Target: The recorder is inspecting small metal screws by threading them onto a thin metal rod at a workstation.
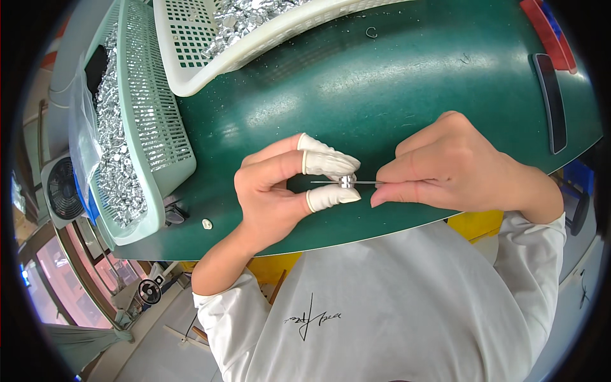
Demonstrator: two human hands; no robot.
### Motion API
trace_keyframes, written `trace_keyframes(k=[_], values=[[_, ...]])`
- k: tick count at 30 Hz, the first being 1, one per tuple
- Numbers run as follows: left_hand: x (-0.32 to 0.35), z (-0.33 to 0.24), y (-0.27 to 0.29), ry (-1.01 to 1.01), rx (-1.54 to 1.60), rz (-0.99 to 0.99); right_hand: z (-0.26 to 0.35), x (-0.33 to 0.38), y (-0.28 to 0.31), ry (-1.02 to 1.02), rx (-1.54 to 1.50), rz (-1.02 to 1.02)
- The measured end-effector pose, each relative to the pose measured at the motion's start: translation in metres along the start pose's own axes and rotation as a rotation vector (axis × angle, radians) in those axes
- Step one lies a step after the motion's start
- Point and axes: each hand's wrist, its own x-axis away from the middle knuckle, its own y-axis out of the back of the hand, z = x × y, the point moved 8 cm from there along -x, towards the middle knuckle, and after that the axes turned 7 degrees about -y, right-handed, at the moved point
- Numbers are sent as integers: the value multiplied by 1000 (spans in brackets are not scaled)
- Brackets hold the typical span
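Note:
Thumb and fingers of my left hand [270,181], covered at the tips by white finger cots, pinch a small shiny round metal part [347,181]. A thin grey metal tool [365,183], like a rod or narrow blade, runs level through or against this part, and its end sticks out on the left between my fingers. My right hand [449,165], bare, is closed on the tool's right end. Both hands are held over the near part of the green table [394,76]. Whether the tool passes through a hole in the part is too small to tell.
A white basket [184,89] and a pale green basket [162,137], both with many small silver metal parts, stand at the far left. A loose finger cot [207,224] lies near the left edge. A dark flat bar [550,105] and a red bin [548,35] are at right.

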Motion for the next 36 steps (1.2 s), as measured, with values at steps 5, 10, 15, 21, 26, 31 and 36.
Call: trace_keyframes(k=[5,10,15,21,26,31,36], values=[[0,6,11,44,72,-118,-2,0,-3,69,40,-30],[3,-2,19,23,32,-148,5,0,2,112,115,-47],[-1,-12,11,-97,-149,-54,4,2,-2,109,98,-25],[-1,-18,9,-97,-170,-29,9,4,-5,141,131,63],[0,-18,3,-93,-164,-27,8,5,-12,138,147,118],[1,-12,8,-18,-106,-50,7,5,-12,171,96,49],[-3,-21,24,-78,-192,-79,5,4,-7,219,63,-1]])
